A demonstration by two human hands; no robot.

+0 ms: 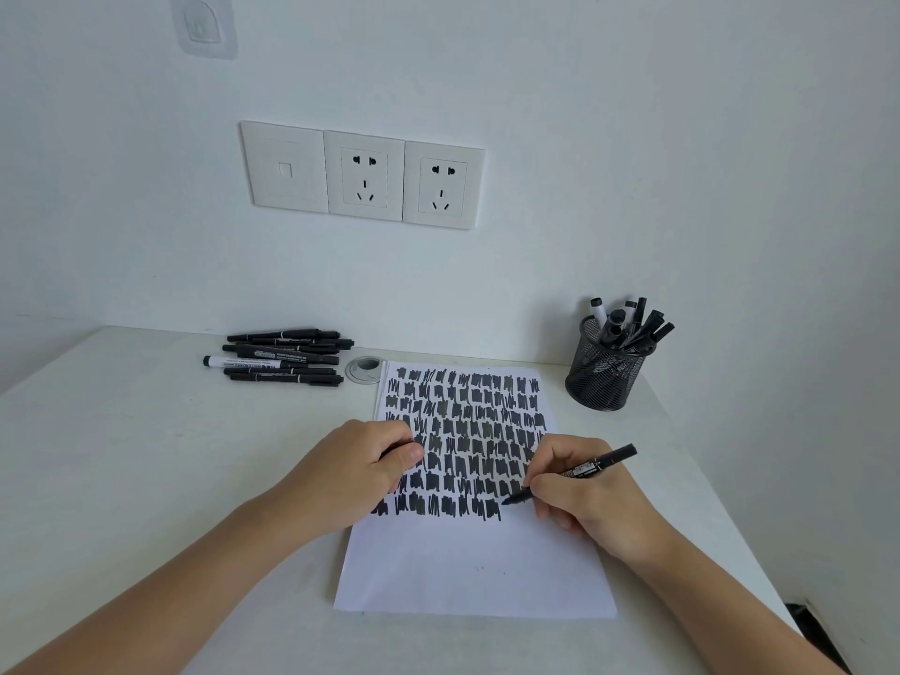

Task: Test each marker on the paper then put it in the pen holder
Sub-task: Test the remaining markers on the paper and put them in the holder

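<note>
A white sheet of paper [475,562] lies in front of me, its upper part filled with rows of black scribbles. My right hand [584,499] grips a black marker [599,464] like a pen, tip down on the paper at the right end of the lowest scribble row. My left hand [355,472] rests curled on the paper's left edge, with a small dark piece, probably the cap, showing between thumb and fingers. A black mesh pen holder [606,375] stands at the back right with several markers in it. A pile of several black markers [282,355] lies at the back left.
The white desk [146,455] meets a white wall with outlets [363,175]. A round grey cable grommet [365,369] sits between the marker pile and the paper. The desk's right edge drops off near the dark floor corner [823,630].
</note>
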